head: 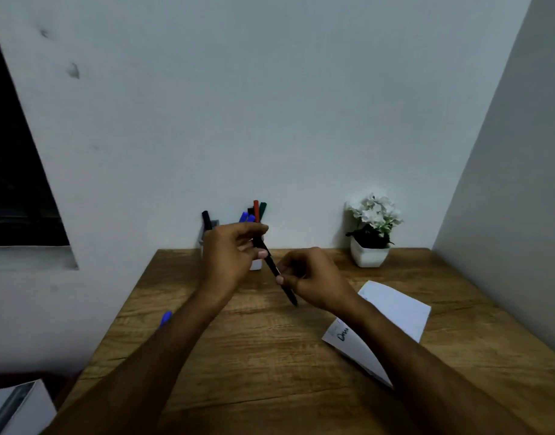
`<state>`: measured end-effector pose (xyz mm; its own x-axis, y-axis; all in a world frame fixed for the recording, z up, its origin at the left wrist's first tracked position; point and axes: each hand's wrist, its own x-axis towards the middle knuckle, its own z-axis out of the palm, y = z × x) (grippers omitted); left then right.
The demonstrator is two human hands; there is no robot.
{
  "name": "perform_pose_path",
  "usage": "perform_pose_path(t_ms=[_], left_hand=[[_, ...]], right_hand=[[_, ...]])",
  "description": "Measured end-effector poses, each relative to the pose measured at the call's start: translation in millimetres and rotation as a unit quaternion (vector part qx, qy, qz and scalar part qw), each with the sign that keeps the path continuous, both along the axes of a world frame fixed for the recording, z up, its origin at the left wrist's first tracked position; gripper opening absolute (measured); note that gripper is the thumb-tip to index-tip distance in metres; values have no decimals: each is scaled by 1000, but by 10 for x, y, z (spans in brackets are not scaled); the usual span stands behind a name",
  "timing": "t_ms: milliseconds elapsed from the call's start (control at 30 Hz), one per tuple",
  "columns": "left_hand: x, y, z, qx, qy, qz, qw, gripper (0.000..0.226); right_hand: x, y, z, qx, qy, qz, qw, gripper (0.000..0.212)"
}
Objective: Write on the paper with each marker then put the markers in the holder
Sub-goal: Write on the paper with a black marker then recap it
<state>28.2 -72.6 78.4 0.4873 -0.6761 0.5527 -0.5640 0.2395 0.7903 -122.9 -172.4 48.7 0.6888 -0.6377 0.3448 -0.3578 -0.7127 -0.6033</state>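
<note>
Above the counter (pixel 270 356): black marker (pixel 271 265) held aslant between both hands, clear of the wood.
Left hand (pixel 230 255): fingers pinch its upper end.
Right hand (pixel 314 282): fingers pinch the barrel.
Risk: cap pull could jerk, knocking the holder (pixel 256 264) just behind.
Paper (pixel 392 312): right, partly under the forearm.
Room: open wood ahead; blue marker (pixel 165 318) near the left edge.

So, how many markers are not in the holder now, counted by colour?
Black marker: 1, held by the left hand and the right hand.
Blue marker: 1, lying on the table.
Total: 2
</note>
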Motion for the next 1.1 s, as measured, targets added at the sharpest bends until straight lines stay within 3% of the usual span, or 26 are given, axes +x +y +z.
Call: perform_pose_path(t_ms=[167,500,833,1100], left_hand=[[345,95,66,-32,92,11,995,48],[1059,42,79,85,-127,151,977,45],[1320,-123,-18,153,-165,147,963,41],[1388,-197,-214,191,-164,141,957,33]], right_hand=[[519,139,162,7,-57,-21,998,15],[1462,69,471,-25,-172,-108,979,19],[1979,-11,297,-22,-115,-130,985,6],[2019,-105,195,-29,-100,-129,986,8]])
